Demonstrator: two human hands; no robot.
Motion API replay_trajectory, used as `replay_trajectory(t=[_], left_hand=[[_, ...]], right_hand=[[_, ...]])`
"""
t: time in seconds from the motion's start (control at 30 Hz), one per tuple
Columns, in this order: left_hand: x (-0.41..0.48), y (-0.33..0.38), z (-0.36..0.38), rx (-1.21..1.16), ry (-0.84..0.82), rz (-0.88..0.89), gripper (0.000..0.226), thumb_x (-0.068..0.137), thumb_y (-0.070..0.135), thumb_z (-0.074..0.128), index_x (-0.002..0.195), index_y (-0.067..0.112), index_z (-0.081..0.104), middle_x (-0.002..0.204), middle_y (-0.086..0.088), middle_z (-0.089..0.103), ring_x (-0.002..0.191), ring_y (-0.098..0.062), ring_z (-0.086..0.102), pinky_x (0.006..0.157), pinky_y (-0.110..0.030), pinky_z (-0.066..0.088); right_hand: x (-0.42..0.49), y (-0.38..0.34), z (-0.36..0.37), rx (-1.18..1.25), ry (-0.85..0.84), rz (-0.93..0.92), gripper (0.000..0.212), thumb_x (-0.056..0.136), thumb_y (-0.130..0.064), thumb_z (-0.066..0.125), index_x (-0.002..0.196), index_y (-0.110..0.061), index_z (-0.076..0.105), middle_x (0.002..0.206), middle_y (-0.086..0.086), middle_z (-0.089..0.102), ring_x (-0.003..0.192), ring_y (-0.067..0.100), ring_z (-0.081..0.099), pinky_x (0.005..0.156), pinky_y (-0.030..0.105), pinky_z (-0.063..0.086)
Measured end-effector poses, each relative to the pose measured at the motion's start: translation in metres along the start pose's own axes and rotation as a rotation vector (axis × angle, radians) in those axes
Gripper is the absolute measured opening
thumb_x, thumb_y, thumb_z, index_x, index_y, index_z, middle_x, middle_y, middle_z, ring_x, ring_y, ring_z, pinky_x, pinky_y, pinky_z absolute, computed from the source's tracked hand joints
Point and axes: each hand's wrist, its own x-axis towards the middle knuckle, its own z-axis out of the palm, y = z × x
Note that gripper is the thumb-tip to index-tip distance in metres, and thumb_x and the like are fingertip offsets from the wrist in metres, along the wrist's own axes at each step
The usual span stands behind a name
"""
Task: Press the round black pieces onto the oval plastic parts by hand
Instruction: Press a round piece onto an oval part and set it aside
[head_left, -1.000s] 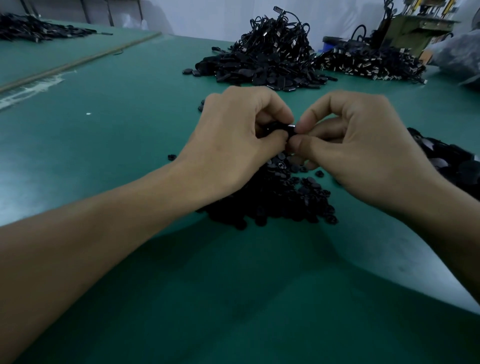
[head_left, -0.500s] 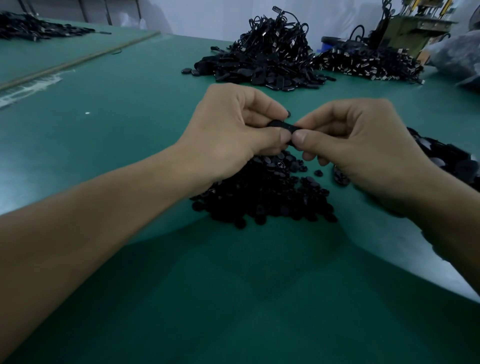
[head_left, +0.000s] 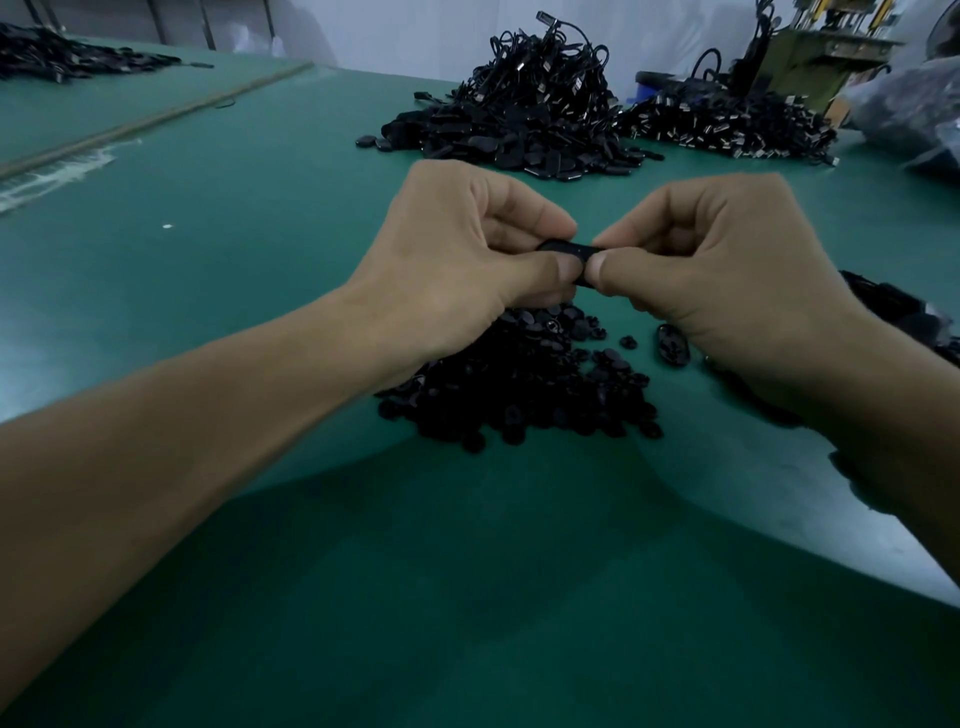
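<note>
An oval plastic part (head_left: 569, 253) is pinched from both ends by the left hand (head_left: 457, 260) and right hand (head_left: 727, 265) (fingers curled), above the pile of round black pieces (head_left: 524, 384) at 6 o'clock on the tabletop (head_left: 260, 208).

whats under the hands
A heap of small black pieces lies on the table below them; the left hand covers its upper left. One oval part shows by the right hand, which hides whatever lies beneath it.

One head-worn wide-angle view, forward and down, close over left hand (head_left: 457, 270), right hand (head_left: 727, 270), table (head_left: 208, 234).
</note>
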Motion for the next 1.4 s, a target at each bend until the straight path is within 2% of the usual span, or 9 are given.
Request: replay_trajectory(t=[0.43, 0.6, 0.7, 0.8, 1.0, 1.13, 1.27, 1.33, 1.4], left_hand=[[0.012, 0.001, 0.001, 0.153, -0.011, 0.096, 0.016, 0.079, 0.000, 0.081, 0.086, 0.010, 0.071, 0.072, -0.006, 0.076, 0.067, -0.021, 0.076, 0.069, -0.031, 0.063], [0.021, -0.002, -0.002, 0.151, -0.010, 0.093, 0.015, 0.080, 0.000, 0.080, 0.087, 0.010, 0.072, 0.074, -0.008, 0.076, 0.068, -0.020, 0.076, 0.065, -0.025, 0.061], [0.034, -0.012, -0.012, 0.175, 0.075, 0.029, 0.015, 0.081, 0.000, 0.080, 0.087, 0.011, 0.070, 0.079, -0.011, 0.076, 0.070, -0.021, 0.077, 0.068, -0.025, 0.061], [0.050, -0.026, -0.028, 0.209, 0.200, -0.069, 0.014, 0.083, 0.001, 0.079, 0.085, 0.010, 0.069, 0.080, -0.010, 0.074, 0.070, -0.017, 0.076, 0.068, -0.022, 0.061], [0.075, -0.045, -0.049, 0.459, 0.258, -0.109, 0.011, 0.085, 0.007, 0.079, 0.091, 0.004, 0.070, 0.075, -0.011, 0.073, 0.058, -0.012, 0.073, 0.056, -0.022, 0.060], [0.088, -0.054, -0.049, 0.578, 0.306, -0.139, 0.012, 0.086, 0.011, 0.080, 0.092, 0.006, 0.071, 0.072, -0.014, 0.070, 0.037, -0.001, 0.058, 0.042, -0.011, 0.047], [0.092, -0.056, -0.046, 0.564, 0.363, -0.143, 0.014, 0.086, 0.013, 0.079, 0.092, 0.008, 0.068, 0.077, -0.012, 0.071, 0.056, -0.016, 0.069, 0.057, -0.021, 0.059], [0.090, -0.055, -0.045, 0.515, 0.382, -0.130, 0.016, 0.087, 0.011, 0.078, 0.097, 0.008, 0.066, 0.088, -0.011, 0.069, 0.063, -0.021, 0.070, 0.065, -0.030, 0.063], [0.085, -0.052, -0.042, 0.502, 0.400, -0.087, 0.014, 0.089, 0.009, 0.076, 0.100, 0.008, 0.067, 0.097, -0.010, 0.068, 0.058, -0.014, 0.067, 0.060, -0.028, 0.062]], right_hand=[[0.003, 0.004, -0.014, 0.009, -0.104, -0.069, 0.007, 0.085, -0.010, 0.077, 0.083, -0.016, 0.073, 0.074, 0.002, 0.073, 0.058, 0.002, 0.063, 0.058, 0.012, 0.050], [0.007, 0.006, -0.017, -0.025, -0.096, -0.057, 0.013, 0.091, -0.010, 0.071, 0.089, -0.022, 0.074, 0.076, -0.001, 0.076, 0.065, 0.003, 0.068, 0.061, 0.016, 0.053], [0.010, 0.014, -0.018, -0.260, -0.045, -0.033, 0.008, 0.093, -0.023, 0.068, 0.098, -0.026, 0.074, 0.074, -0.005, 0.073, 0.069, 0.000, 0.067, 0.064, 0.012, 0.050], [0.009, 0.017, -0.022, -0.593, -0.107, -0.003, 0.013, 0.091, -0.035, 0.068, 0.092, -0.023, 0.072, 0.069, -0.012, 0.063, 0.063, -0.001, 0.060, 0.054, 0.003, 0.040], [0.008, 0.012, -0.030, -0.872, -0.311, 0.201, 0.027, 0.087, -0.053, 0.067, 0.088, -0.026, 0.066, 0.080, -0.009, 0.061, 0.071, 0.005, 0.054, 0.057, 0.020, 0.039], [0.007, 0.012, -0.030, -0.903, -0.355, 0.205, 0.019, 0.091, -0.042, 0.066, 0.098, -0.024, 0.068, 0.082, -0.009, 0.059, 0.072, 0.005, 0.055, 0.057, 0.017, 0.038], [0.009, 0.012, -0.032, -0.903, -0.269, 0.180, 0.016, 0.093, -0.020, 0.062, 0.103, -0.020, 0.075, 0.091, 0.000, 0.066, 0.078, 0.018, 0.064, 0.067, 0.026, 0.049], [0.009, 0.014, -0.035, -0.859, -0.218, 0.151, 0.022, 0.094, -0.014, 0.060, 0.107, -0.021, 0.076, 0.084, -0.004, 0.064, 0.075, 0.009, 0.061, 0.064, 0.018, 0.045], [0.009, 0.016, -0.037, -0.752, -0.189, 0.143, 0.027, 0.096, -0.011, 0.058, 0.108, -0.028, 0.075, 0.081, -0.011, 0.063, 0.072, 0.000, 0.057, 0.061, 0.010, 0.039]])
